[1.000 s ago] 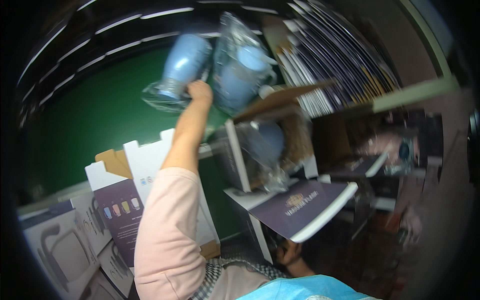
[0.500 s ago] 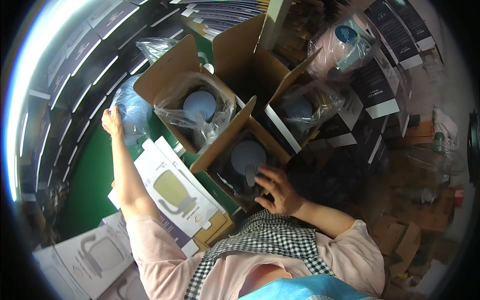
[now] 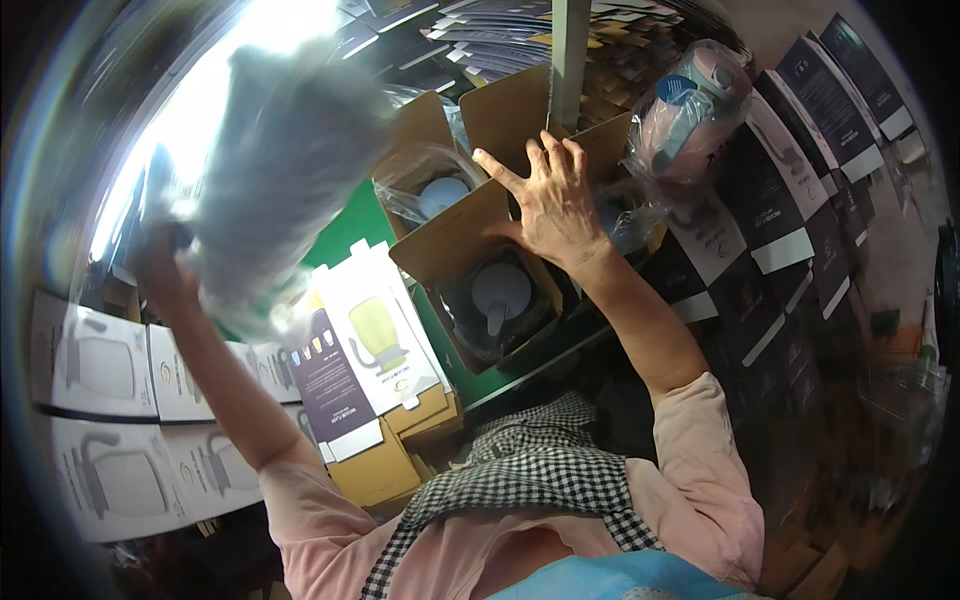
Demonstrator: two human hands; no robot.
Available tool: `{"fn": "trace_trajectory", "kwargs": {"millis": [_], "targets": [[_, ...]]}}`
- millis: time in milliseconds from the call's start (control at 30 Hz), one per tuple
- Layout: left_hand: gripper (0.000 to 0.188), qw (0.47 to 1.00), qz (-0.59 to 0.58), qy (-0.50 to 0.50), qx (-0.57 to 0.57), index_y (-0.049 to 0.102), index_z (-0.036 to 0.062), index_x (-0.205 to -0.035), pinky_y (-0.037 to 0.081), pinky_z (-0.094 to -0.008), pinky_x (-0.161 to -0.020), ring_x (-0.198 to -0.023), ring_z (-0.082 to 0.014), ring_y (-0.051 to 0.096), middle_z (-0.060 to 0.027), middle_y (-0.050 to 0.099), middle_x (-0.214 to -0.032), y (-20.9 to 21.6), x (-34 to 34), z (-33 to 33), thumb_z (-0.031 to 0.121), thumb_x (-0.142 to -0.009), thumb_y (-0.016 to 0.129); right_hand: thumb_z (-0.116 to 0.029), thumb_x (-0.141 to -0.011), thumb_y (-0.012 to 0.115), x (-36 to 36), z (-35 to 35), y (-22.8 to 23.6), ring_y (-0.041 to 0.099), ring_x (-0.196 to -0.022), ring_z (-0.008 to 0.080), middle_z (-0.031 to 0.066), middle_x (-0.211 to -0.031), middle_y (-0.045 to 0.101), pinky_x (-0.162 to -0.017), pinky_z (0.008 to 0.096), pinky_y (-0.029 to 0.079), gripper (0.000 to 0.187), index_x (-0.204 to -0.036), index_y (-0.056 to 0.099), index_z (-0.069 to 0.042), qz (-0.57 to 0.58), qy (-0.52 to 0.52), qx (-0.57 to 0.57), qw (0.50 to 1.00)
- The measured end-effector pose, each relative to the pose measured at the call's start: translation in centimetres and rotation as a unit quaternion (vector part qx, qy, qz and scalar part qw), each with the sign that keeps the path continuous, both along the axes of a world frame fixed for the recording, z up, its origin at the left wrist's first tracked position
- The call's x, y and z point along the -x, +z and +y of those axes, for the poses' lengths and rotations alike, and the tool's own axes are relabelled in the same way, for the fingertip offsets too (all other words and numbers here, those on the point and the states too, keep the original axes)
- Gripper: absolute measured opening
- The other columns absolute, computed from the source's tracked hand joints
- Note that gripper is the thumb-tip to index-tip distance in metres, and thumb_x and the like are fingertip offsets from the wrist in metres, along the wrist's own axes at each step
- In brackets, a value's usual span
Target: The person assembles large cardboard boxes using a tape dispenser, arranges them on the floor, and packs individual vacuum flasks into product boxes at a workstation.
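My left hand (image 3: 168, 272) grips a flask in a clear plastic bag (image 3: 290, 160), lifted at the upper left and smeared by motion. How its fingers lie on it is hard to see. My right hand (image 3: 555, 205) is open, fingers spread, above the inner flaps of the open cardboard boxes (image 3: 448, 238); whether it touches a flap I cannot tell. In the nearest box stands a flask with a grey-blue lid (image 3: 500, 290). Another blue lid (image 3: 442, 195) shows in the left box, and plastic film (image 3: 635, 225) spills from the right one.
A bagged pink flask (image 3: 700, 115) stands at the back right beside dark printed boxes (image 3: 765, 210). Flattened cartons (image 3: 385, 345) lie on the green tabletop (image 3: 352, 228). White printed boxes (image 3: 105, 370) are stacked at the left. A post (image 3: 570, 65) rises behind the boxes, near piled flat cartons (image 3: 495, 35).
My left hand has raised the bagged flask from the left side of the green table, closer to my view. My right hand has moved from the nearest flask up over the box flaps.
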State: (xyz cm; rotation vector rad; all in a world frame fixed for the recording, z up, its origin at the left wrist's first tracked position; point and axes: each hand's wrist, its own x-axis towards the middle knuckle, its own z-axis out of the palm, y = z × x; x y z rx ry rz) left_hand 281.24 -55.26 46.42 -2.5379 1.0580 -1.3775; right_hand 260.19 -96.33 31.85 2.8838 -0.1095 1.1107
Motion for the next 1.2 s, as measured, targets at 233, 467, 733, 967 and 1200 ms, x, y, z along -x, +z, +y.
{"fn": "trace_trajectory", "kwargs": {"millis": [233,467,733,967,1200], "targets": [[0.030,0.872,0.316,-0.301,0.221,0.070,0.0059,-0.105,0.054,-0.0313,-0.078,-0.087,-0.0199,0.068,-0.0116,0.071,-0.093,-2.2,3.7,-26.9,0.017,-0.077,0.072,-0.037,-0.084,0.066,4.4,-3.4,-1.4,0.052,-0.093,0.0227,0.0021,-0.088,0.060,-0.089,0.0436,0.036,0.036,-0.117,0.066,-0.023,0.025,0.066,0.022,0.997],[0.012,0.938,0.154,-0.237,-0.199,0.065,0.0127,-0.093,0.056,-0.0383,-0.070,-0.081,-0.0259,0.069,-0.0072,0.067,-0.079,-8.3,4.2,-38.8,0.018,-0.082,0.062,-0.026,-0.086,0.063,5.8,-2.7,-2.4,0.052,-0.091,0.0200,0.0013,-0.087,0.056,-0.088,0.0420,0.037,0.026,-0.109,0.069,-0.015,0.014,0.073,0.036,0.997],[0.014,0.837,0.142,-0.298,-0.437,0.070,0.0091,-0.091,0.057,-0.0392,-0.068,-0.081,-0.0278,0.070,-0.0101,0.070,-0.085,-12.9,5.2,-48.1,0.020,-0.084,0.064,-0.020,-0.080,0.070,6.8,-3.3,-2.4,0.055,-0.090,0.0185,0.0003,-0.090,0.059,-0.085,0.0397,0.038,0.021,-0.098,0.069,-0.009,0.009,0.096,-0.032,0.995],[0.029,0.727,0.387,-0.263,-0.503,0.070,-0.0011,-0.087,0.055,-0.0436,-0.077,-0.088,-0.0368,0.067,-0.0203,0.069,-0.088,-18.1,4.6,-49.1,0.024,-0.075,0.076,-0.013,-0.082,0.069,6.0,-3.9,-2.2,0.055,-0.108,0.0248,0.0091,-0.114,0.061,-0.092,0.0409,0.041,0.023,-0.103,0.069,-0.005,-0.005,0.131,-0.091,0.987],[0.037,0.848,0.329,-0.412,0.046,0.064,0.0049,-0.115,0.052,-0.0359,-0.088,-0.099,-0.0244,0.065,-0.0122,0.067,-0.114,-1.3,4.7,-35.8,0.028,-0.085,0.069,-0.006,-0.079,0.072,5.3,-3.0,-2.5,0.034,-0.136,0.0413,0.0230,-0.145,0.034,-0.111,0.0496,0.034,0.049,-0.126,0.057,-0.004,-0.016,0.140,-0.137,0.980]]}}
